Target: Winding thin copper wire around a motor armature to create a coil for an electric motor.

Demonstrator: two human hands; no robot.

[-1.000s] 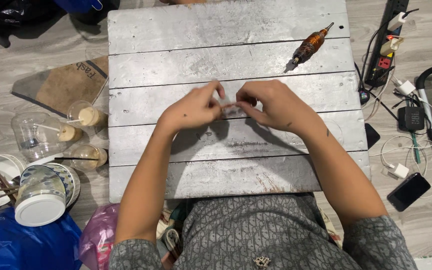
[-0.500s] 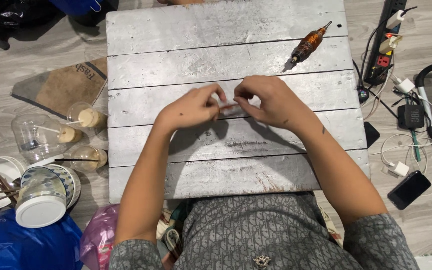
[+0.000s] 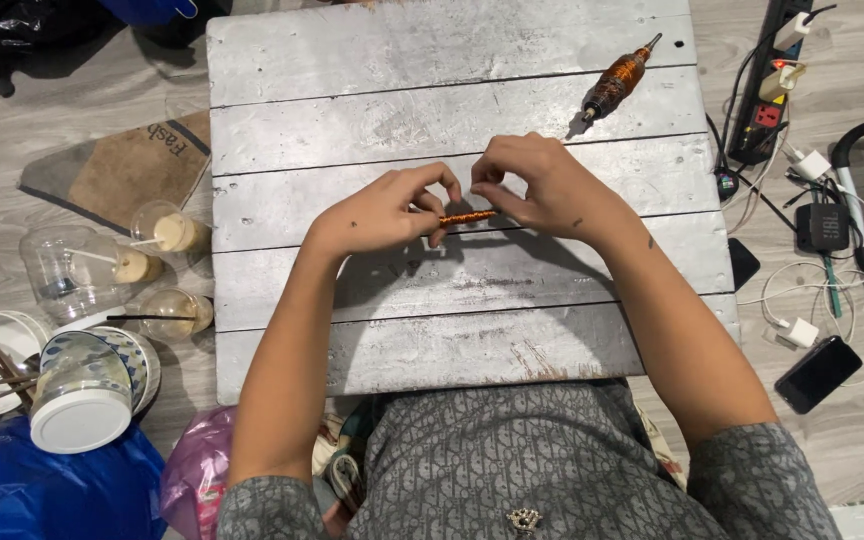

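Note:
Over the middle of a silver-painted plank table [image 3: 352, 120], both my hands pinch a thin orange coil of wire [image 3: 469, 216] held level between them. My left hand [image 3: 387, 210] grips its left end with thumb and fingertips. My right hand [image 3: 537, 185] grips the right end. The coil hangs just above the boards. A thicker spindle wound with copper-coloured wire [image 3: 614, 80] lies at the table's far right, apart from both hands.
Left of the table on the floor are plastic cups with straws [image 3: 167, 230], stacked bowls [image 3: 82, 385], a brown paper bag [image 3: 117, 170] and a blue bag [image 3: 12, 490]. On the right lie a power strip [image 3: 777, 80], chargers with cables [image 3: 817, 225] and a black phone [image 3: 817, 373].
My hands have drawn slightly apart, and the orange coil now shows between the fingertips where before they were close together over it.

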